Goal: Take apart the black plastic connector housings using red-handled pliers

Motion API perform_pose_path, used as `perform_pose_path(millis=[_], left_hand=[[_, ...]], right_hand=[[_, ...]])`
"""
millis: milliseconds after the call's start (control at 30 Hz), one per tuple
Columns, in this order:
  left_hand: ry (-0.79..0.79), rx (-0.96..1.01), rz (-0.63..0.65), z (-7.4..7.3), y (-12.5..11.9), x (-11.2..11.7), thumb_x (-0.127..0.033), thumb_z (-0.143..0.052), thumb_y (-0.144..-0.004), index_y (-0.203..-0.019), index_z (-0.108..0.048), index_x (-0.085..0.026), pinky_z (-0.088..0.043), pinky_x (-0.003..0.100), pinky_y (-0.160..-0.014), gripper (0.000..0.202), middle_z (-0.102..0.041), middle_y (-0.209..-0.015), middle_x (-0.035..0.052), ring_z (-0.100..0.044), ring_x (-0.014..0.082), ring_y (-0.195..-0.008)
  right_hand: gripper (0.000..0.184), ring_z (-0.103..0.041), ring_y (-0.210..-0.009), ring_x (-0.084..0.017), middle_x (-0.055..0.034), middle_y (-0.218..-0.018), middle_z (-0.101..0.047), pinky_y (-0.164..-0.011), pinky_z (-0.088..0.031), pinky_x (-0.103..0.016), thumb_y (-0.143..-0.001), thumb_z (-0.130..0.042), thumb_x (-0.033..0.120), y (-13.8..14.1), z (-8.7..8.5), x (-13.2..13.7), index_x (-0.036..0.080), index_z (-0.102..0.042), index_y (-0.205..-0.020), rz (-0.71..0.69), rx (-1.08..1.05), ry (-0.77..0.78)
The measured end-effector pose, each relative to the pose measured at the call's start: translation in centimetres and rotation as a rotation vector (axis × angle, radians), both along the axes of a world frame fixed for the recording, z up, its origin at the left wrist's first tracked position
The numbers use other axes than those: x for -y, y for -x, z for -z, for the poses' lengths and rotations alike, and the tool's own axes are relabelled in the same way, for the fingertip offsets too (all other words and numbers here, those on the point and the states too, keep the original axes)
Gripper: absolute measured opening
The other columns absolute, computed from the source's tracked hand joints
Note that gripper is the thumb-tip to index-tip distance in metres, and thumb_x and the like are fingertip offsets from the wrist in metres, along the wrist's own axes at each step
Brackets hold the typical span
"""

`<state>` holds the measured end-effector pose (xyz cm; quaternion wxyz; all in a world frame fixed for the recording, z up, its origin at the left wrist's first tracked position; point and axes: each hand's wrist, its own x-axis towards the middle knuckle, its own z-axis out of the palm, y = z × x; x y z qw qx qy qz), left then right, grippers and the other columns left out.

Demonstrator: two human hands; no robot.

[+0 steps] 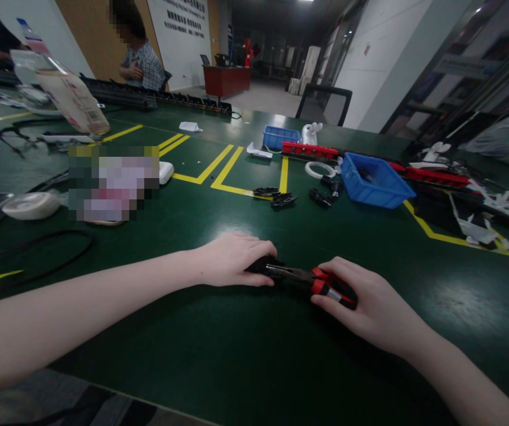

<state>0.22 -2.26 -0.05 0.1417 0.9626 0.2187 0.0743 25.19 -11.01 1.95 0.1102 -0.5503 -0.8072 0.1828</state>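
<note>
My right hand (365,296) is closed round the red and black handles of a pair of pliers (323,284). The pliers' long metal jaws point left and meet a small black part (261,266) held in my left hand (236,259). Left thumb and fingers are wrapped round this part, hiding most of it. Whether the jaws bite it or only touch it I cannot tell. Both hands are low over the green table (236,349). Beyond them lie several small black parts (283,200) of similar colour.
At the back right stand a blue bin (376,183) and a smaller blue basket (281,137), near a long red strip (310,149). A white roll of tape (32,205), a cable (72,251) and a tilted bottle (74,100) are on the left. A person (143,65) sits across the table.
</note>
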Motion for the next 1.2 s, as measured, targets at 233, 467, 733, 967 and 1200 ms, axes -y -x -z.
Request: perform_pose_path(millis=[233, 467, 733, 967, 1200], left_hand=[[-0.004, -0.007, -0.004, -0.14, -0.05, -0.05, -0.046, -0.057, -0.087, -0.106, -0.050, -0.019, -0.042, 0.027, -0.066, 0.034, -0.064, -0.091, 0.0026, -0.062, 0.0181, -0.080], [-0.010, 0.010, 0.005, 0.06, 0.05, -0.10, -0.046, -0.057, -0.087, -0.105, -0.050, -0.019, -0.042, 0.027, -0.066, 0.034, -0.064, -0.089, 0.0021, -0.061, 0.0180, -0.079], [-0.002, 0.022, 0.012, -0.06, 0.06, -0.07, -0.046, -0.056, -0.088, -0.106, -0.050, -0.018, -0.042, 0.027, -0.065, 0.034, -0.064, -0.088, 0.0020, -0.061, 0.0174, -0.077], [-0.005, 0.030, 0.013, 0.07, 0.09, -0.13, -0.047, -0.054, -0.089, -0.106, -0.050, -0.018, -0.042, 0.027, -0.065, 0.034, -0.064, -0.088, 0.0019, -0.061, 0.0174, -0.076], [-0.018, 0.032, 0.012, 0.08, 0.05, -0.11, -0.046, -0.054, -0.089, -0.105, -0.050, -0.018, -0.041, 0.027, -0.064, 0.033, -0.063, -0.087, 0.0017, -0.061, 0.0175, -0.076]], right_hand=[[0.026, -0.061, -0.081, -0.019, -0.0065, -0.095, -0.064, -0.069, -0.049, -0.033, -0.085, -0.055, 0.042, 0.09, -0.05, 0.10, 0.022, -0.057, -0.100, -0.011, -0.009, -0.020], [0.026, -0.061, -0.083, -0.019, -0.0067, -0.096, -0.063, -0.071, -0.049, -0.035, -0.085, -0.054, 0.042, 0.04, -0.15, 0.19, 0.022, -0.057, -0.101, -0.001, -0.025, 0.004], [0.027, -0.061, -0.082, -0.019, -0.0057, -0.096, -0.063, -0.070, -0.050, -0.034, -0.085, -0.053, 0.044, -0.25, -0.44, 0.23, 0.022, -0.057, -0.101, 0.006, 0.000, 0.029], [0.026, -0.061, -0.081, -0.018, -0.0052, -0.095, -0.064, -0.069, -0.050, -0.032, -0.085, -0.055, 0.043, -0.32, -0.37, 0.19, 0.022, -0.058, -0.099, 0.008, 0.002, 0.005], [0.028, -0.061, -0.081, -0.018, -0.0056, -0.095, -0.064, -0.069, -0.050, -0.032, -0.085, -0.053, 0.045, -0.44, -0.46, 0.17, 0.022, -0.058, -0.100, 0.007, 0.016, 0.022]])
